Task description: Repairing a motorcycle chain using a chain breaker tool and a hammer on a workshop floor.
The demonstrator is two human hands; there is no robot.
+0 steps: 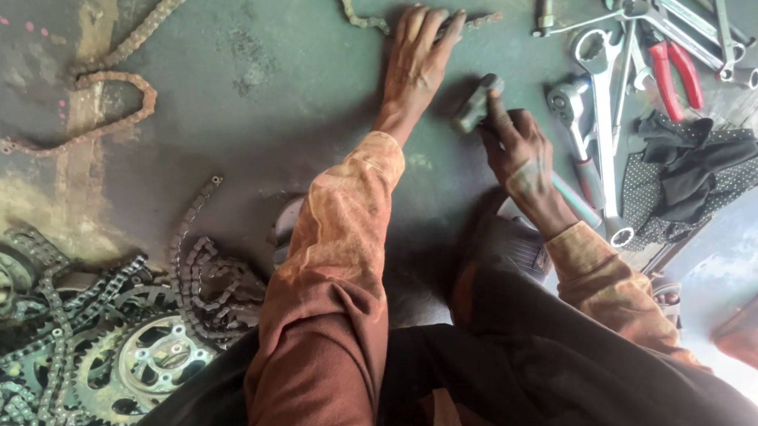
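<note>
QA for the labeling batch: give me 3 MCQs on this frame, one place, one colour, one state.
1. Where is the sprocket pile?
A. lower left
B. upper right
C. beside the pliers

2. What colour are the pliers' handles?
A. blue
B. red
C. yellow

3. What is the right hand doing?
A. lying flat and empty
B. gripping a hammer
C. holding the cloth

Answers:
1. A, the sprockets lie among chains at the lower left.
2. B, red grips show among the wrenches.
3. B, its fingers wrap the handle, with the hammer head near the left hand, which presses the chain.
</note>
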